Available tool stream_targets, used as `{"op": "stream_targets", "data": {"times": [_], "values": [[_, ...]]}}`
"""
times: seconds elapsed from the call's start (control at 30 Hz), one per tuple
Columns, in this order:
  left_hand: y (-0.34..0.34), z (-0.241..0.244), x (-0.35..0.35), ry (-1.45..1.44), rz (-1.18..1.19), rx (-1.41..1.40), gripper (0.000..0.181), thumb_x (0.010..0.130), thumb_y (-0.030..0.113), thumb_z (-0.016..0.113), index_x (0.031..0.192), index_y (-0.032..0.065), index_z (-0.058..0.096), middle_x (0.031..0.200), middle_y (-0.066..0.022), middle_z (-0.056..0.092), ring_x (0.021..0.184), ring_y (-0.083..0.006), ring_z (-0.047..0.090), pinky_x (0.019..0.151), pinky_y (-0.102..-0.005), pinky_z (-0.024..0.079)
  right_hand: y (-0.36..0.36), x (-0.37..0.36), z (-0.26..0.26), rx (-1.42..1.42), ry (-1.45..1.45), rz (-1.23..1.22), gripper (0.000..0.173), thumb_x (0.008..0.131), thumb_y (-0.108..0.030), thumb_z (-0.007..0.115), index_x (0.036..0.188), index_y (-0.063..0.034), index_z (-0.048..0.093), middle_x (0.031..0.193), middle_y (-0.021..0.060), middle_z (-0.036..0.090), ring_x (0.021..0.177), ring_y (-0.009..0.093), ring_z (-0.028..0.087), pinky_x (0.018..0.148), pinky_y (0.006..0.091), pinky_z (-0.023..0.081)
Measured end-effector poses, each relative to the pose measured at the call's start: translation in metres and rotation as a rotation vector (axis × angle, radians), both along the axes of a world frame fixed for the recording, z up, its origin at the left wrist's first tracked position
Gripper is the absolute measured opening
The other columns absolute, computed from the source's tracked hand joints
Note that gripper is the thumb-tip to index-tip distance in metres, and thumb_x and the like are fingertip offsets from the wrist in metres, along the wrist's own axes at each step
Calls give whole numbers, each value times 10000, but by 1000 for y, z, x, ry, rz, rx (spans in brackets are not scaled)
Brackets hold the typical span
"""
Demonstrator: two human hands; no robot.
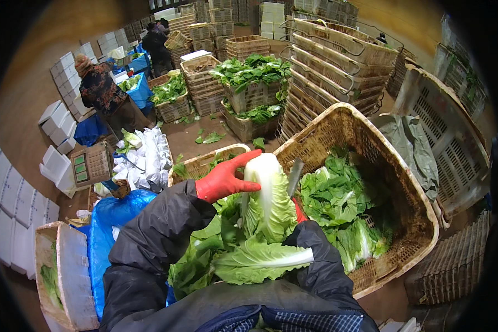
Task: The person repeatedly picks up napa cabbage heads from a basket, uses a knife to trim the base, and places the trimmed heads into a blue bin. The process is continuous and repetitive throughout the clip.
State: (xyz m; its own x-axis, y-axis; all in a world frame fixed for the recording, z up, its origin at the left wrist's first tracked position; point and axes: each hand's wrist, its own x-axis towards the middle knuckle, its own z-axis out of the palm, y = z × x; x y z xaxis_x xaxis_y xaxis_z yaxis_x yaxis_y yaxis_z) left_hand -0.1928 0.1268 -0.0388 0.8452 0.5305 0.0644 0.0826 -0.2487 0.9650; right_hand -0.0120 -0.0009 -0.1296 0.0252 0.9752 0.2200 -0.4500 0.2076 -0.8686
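My left hand [228,176], in a red glove, grips the white butt end of a napa cabbage [269,195] with spread fingers. The head stands butt end up in front of my body. My right hand [299,211], also red-gloved, is mostly hidden behind the cabbage. Above it rises a knife blade [295,176]; the handle is out of sight, apparently in that hand. A loose cabbage leaf [265,261] lies below the head, across my right sleeve. More green leaves [199,257] are heaped under my left forearm.
To the right stands a large, dirty plastic crate [415,199] with cabbage leaves [336,195] inside. Stacked crates [328,70] rise beyond it. Blue plastic sheeting [101,232] and a scale [92,164] are on the left. A person [101,91] stands farther back near white foam boxes [58,124].
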Motion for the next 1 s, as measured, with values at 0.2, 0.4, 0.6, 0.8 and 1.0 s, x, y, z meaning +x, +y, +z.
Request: {"op": "stream_targets", "data": {"times": [0.2, 0.4, 0.6, 0.8, 1.0], "values": [[38, 2, -3, -4, 5, -69, 613, 700, -78, 560, 1286, 66, 454, 1153, -80, 540, 994, -156, 537, 860, -282, 451, 2, 7, 1, 74, 10, -11, 764, 775, -348, 692, 1358, -32, 315, 1305, 121, 448, 1132, 209, 481, 898, 349, 430], [4, -8, -20, -25, 185, 497, 831, 707, 115, 716, 1398, 104, 254, 1341, -165, 414, 1240, -299, 399, 1029, -368, 325, -4, 21, 19, 160, 7, -118, 788, 752, -348, 716, 1356, -35, 318, 1288, 121, 468, 1113, 217, 503, 878, 353, 450], [0, -14, 4, -443, 192, -74, 892, 668, 187, 748, 1395, 67, 245, 1338, -82, 394, 1209, -189, 394, 1026, -339, 287, -7, 28, 48, -113, -382, 22, 576, 777, -227, 683, 1245, 30, 465, 1146, 147, 583, 936, 207, 621, 537, 228, 478], [4, -40, -28, -364, -88, -398, 881, 688, 402, 736, 1367, 40, 307, 1324, -90, 426, 1207, -197, 411, 1021, -355, 304, 17, 15, 66, 104, -383, -128, 651, 756, -38, 670, 1340, -63, 383, 1308, 59, 462, 1123, 142, 470, 770, 254, 468], [20, -64, -45, -205, -390, -516, 816, 744, 466, 667, 1347, 26, 336, 1324, -93, 424, 1207, -179, 397, 1021, -348, 298, 19, -8, 77, -28, -525, 76, 368, 723, 19, 612, 1085, -44, 633, 953, 25, 658, 823, 94, 586, 716, 248, 467]]}}
